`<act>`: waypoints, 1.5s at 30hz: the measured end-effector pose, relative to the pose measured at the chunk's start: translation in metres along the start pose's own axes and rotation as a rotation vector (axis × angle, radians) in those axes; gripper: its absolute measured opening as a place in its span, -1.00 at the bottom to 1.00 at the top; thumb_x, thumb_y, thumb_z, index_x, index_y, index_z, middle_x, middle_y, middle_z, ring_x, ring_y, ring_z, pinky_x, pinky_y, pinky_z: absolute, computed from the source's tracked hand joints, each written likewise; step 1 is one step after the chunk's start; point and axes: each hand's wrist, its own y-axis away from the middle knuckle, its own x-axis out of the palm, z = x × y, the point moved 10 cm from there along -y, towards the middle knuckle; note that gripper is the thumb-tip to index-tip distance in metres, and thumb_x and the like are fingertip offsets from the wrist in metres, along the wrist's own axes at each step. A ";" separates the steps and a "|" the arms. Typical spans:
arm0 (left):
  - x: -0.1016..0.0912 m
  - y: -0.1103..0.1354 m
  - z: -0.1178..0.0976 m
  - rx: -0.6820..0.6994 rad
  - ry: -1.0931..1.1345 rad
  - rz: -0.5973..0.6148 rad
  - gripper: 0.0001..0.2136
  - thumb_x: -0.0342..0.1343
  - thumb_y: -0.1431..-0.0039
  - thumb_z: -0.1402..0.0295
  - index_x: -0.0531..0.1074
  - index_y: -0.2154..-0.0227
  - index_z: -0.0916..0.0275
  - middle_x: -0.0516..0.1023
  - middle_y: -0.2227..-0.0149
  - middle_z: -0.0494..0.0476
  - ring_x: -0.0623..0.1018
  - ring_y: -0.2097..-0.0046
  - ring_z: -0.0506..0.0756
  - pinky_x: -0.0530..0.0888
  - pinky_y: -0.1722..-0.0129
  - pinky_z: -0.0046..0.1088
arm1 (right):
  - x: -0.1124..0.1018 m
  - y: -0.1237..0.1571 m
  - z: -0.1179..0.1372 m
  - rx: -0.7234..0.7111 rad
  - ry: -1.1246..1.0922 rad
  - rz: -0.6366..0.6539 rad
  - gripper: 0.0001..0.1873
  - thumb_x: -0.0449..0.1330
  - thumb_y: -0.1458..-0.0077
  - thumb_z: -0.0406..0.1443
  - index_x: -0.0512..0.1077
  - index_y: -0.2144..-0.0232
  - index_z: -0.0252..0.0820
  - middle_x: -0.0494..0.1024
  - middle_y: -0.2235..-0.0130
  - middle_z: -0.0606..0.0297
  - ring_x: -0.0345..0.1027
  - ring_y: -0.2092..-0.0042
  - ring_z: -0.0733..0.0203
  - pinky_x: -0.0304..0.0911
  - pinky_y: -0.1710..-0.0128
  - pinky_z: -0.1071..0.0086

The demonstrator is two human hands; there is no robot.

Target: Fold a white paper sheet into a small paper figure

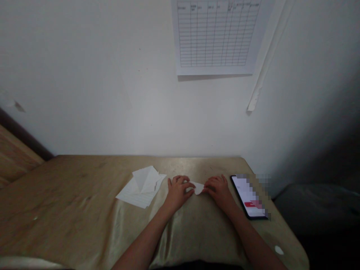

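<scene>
Okay so, forearms: both bare, coming in from the near edge and cut off by the bottom of the frame. There's a dark patch between them that I honestly can't identify.
white scrap (pixel 279 250): tiny pale bit on the near right corner of the table, way too small to say what it is.
left hand (pixel 178 192): knuckles up and fingers curled in, so the fingertips are mostly hidden. The thumb and a finger look closed on the left end of the small white paper.
right hand (pixel 218 190): same deal mirrored, fingers bent and pinched shut on the right end. The underside of the grip is out of sight.
small white paper (pixel 198 187): little folded-looking piece lying on the table between the two hands, with both ends covered by fingers.
phone (pixel 249 197): flat on the table just right of the right hand. The screen is lit but blurred out, so it's unreadable.
paper stack (pixel 142 187): a few white sheets left of the left hand, with the top one folded. It's apart from both hands.
table (pixel 70 195): tan and a bit shiny, with its left side smeared by blur.
wall chart (pixel 215 35): ruled grid on the far wall with the top cut off and text too small to read.
white strip (pixel 267 56): runs down the wall slantwise, right of the chart.
</scene>
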 end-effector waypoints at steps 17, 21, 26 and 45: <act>0.003 0.004 -0.010 -0.010 -0.011 0.045 -0.79 0.37 -0.07 0.21 0.61 0.20 -0.08 0.45 0.00 0.07 0.33 -0.17 0.31 -0.11 -0.27 0.40 | 0.006 0.000 0.012 0.000 0.109 -0.053 -0.79 0.18 -0.28 -0.16 0.51 0.39 -0.05 0.60 0.27 0.29 0.39 0.03 0.01 -0.30 -0.33 -0.31; 0.002 0.005 -0.010 -0.019 0.002 0.052 -0.78 0.38 -0.05 0.20 0.60 0.20 -0.07 0.46 0.02 0.07 0.35 -0.16 0.30 -0.12 -0.28 0.40 | 0.010 -0.001 0.012 0.007 0.146 -0.072 -0.76 0.16 -0.29 -0.12 0.50 0.38 -0.03 0.60 0.25 0.26 0.37 0.02 -0.04 -0.33 -0.30 -0.38; 0.001 0.005 -0.010 -0.039 0.019 0.048 -0.80 0.36 -0.07 0.17 0.60 0.22 -0.04 0.47 0.02 0.05 0.35 -0.17 0.29 -0.16 -0.30 0.39 | 0.014 -0.002 0.009 0.039 0.208 -0.069 -0.79 0.19 -0.27 -0.13 0.51 0.37 -0.02 0.59 0.22 0.26 0.34 0.00 -0.06 -0.41 -0.28 -0.47; 0.008 0.004 -0.005 -0.062 0.026 0.076 -0.67 0.44 0.07 0.11 0.58 0.21 -0.05 0.44 -0.04 0.05 0.30 -0.23 0.31 -0.19 -0.31 0.36 | 0.007 -0.001 0.016 0.168 0.280 -0.036 -0.81 0.18 -0.28 -0.15 0.52 0.33 -0.04 0.60 0.16 0.29 0.32 -0.05 -0.06 -0.38 -0.26 -0.48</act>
